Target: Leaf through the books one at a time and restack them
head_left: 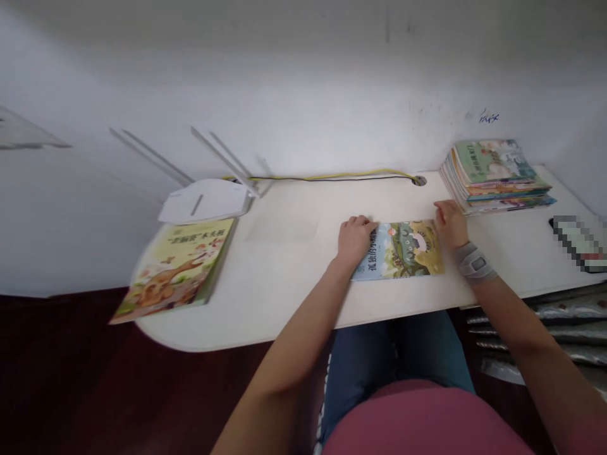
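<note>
A picture book with a green crocodile-like figure on its cover lies on the white desk in front of me, turned sideways. My left hand is at its left end, the fingers bent over the edge and closed on it. At the opposite end, my right hand stands against or just beside the book's edge. Its fingers are loosely bent and apart, with nothing seen in them. A grey band with a small dark square wraps my right wrist.
A stack of picture books stands at the back right. More books with a yellow-green cover lie at the left, over the desk's edge, by a white router. A phone-like object is far right. Cables run along the wall.
</note>
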The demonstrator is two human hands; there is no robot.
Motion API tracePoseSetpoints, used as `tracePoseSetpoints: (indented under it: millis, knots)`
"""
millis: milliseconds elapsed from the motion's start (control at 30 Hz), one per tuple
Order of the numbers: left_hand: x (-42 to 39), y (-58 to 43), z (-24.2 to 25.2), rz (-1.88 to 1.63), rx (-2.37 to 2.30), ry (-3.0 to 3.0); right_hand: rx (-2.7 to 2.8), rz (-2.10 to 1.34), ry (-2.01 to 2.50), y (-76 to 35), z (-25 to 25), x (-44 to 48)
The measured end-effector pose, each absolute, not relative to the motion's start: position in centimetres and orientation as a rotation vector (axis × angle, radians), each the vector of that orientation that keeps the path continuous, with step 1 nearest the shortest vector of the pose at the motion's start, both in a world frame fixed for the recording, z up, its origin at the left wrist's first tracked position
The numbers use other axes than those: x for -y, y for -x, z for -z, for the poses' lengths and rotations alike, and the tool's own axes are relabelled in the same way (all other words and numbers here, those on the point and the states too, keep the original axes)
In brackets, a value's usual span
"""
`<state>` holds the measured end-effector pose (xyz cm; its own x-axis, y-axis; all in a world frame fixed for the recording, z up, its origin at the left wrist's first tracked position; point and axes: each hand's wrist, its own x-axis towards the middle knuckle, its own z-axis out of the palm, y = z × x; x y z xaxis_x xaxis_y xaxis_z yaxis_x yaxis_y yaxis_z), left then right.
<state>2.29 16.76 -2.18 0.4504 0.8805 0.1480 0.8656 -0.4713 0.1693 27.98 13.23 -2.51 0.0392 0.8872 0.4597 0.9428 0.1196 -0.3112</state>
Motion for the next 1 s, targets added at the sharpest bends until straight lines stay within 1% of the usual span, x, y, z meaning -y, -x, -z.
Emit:
tracePoseSetpoints:
  millis: [133,267,533,767,1000]
  knots:
    - [-16.5,-2.4,2.3,-0.368,-1.583,-2.650,2.355,0.033,1.492,-21.5,2.2,-12.4]
    - [-16.5,-2.3,2.7,-0.408,-1.576,-2.647,2.568,-0.097,1.538,-18.2,3.1,-12.2]
    - [-17.1,-2.3,3.5,-0.454,-1.571,-2.627,2.385,0.010,1.924,-25.5,4.2,-11.8]
    - [-17.0,-2.9,2.9,-0.468,-1.705,-2.469,2.295,0.016,1.966,-25.5,4.9,-11.7]
    - [-20.1,-4.3,1.3,-0.472,-1.707,-2.177,2.263,-0.010,1.972,-25.4,4.8,-11.6]
